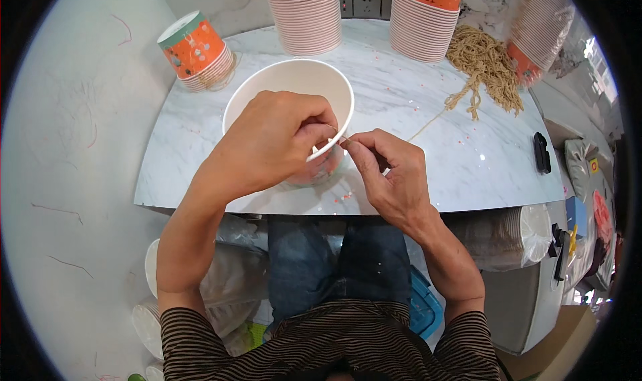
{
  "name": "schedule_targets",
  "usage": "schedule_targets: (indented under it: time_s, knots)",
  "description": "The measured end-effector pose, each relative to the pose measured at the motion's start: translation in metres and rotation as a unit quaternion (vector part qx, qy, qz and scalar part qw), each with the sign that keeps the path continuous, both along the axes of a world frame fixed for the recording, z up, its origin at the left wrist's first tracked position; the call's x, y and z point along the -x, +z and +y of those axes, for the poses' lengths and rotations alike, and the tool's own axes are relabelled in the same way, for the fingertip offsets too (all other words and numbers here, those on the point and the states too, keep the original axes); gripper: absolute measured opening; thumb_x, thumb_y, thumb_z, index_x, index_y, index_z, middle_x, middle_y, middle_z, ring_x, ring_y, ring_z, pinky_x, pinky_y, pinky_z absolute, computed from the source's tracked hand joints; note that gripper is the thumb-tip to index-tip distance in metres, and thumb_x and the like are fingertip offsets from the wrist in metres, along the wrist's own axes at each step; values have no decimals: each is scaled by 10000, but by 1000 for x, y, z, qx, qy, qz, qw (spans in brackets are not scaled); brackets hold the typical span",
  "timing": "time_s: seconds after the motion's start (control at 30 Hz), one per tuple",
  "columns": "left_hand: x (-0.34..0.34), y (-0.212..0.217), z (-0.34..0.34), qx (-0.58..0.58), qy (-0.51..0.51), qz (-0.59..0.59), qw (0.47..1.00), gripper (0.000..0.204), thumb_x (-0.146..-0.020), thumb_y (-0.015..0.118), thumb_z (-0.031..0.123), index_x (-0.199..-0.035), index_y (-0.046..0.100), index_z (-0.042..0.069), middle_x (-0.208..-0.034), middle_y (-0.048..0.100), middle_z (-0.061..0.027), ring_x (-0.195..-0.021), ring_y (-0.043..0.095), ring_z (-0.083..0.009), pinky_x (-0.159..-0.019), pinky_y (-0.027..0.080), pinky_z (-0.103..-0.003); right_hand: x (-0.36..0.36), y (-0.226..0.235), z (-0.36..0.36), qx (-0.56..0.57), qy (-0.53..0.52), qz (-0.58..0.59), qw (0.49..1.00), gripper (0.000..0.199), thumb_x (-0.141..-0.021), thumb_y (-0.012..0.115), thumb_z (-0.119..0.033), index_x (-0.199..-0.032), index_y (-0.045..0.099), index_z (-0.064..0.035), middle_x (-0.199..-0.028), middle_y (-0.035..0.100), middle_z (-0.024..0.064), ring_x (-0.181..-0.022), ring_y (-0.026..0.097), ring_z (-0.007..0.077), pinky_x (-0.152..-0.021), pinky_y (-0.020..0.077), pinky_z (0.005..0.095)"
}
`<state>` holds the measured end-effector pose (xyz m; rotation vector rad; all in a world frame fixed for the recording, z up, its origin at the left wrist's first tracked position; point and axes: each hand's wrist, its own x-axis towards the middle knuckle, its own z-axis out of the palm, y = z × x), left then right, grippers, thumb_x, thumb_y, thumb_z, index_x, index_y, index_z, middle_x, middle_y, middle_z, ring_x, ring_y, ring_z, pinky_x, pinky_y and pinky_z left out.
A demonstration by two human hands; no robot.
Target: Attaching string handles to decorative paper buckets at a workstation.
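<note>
At the rim of the paper tub (297,78), pinches thin tan cord (428,125) with left hand (271,140) over the opening and right hand (398,173) outside. Presses thumbs against fingers.

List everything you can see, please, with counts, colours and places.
Large tub: 1, white inside, table front
Short cup stack: 1, orange-green, back left
Tall cup stacks: 2, white-orange, back centre
Wrapped cup stack: 1, white-orange, back right
Cord: 1 heap, tan, back right
Small object: 1, black, right table edge
Table: 1, marbled white, centre
Socket strip: 1, grey, back wall
Bagged cups: uncountable, white, below table
Container: 1, blue, below table
Clutter: uncountable, mixed, far right
Trousers: 1 pair, blue, below table
Shirt: 1, dark striped, bottom
Left hand: 1, bare, pinching cord at tub rim
Right hand: 1, bare, likewise
</note>
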<state>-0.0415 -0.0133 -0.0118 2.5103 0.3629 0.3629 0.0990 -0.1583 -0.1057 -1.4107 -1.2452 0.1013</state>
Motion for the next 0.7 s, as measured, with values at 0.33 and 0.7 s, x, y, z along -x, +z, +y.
schedule_targets:
  time_s: [0.33, 0.7]
  knots:
    - [16, 14, 8, 236, 43, -106, 965, 143, -1019, 635, 101, -1066, 705, -15, -1015, 778, -100, -916, 729, -121, -712, 592, -268, 3, -9, 2, 44, 31, 84, 995, 146, -985, 685, -80, -1081, 731, 19, -829, 717, 154, -642, 649, 183, -599, 512, 320]
    - [-6, -7, -12, -9, -21, -110, 994, 55, -1013, 643, 36, -992, 660, -12, -763, 687, -56, -655, 658, -108, -584, 511, -266, 1, 16, -2, 27, 100, -41, 994, 69, -945, 693, -76, -959, 691, -9, -830, 668, 176, -726, 658, 369, -658, 517, 425]
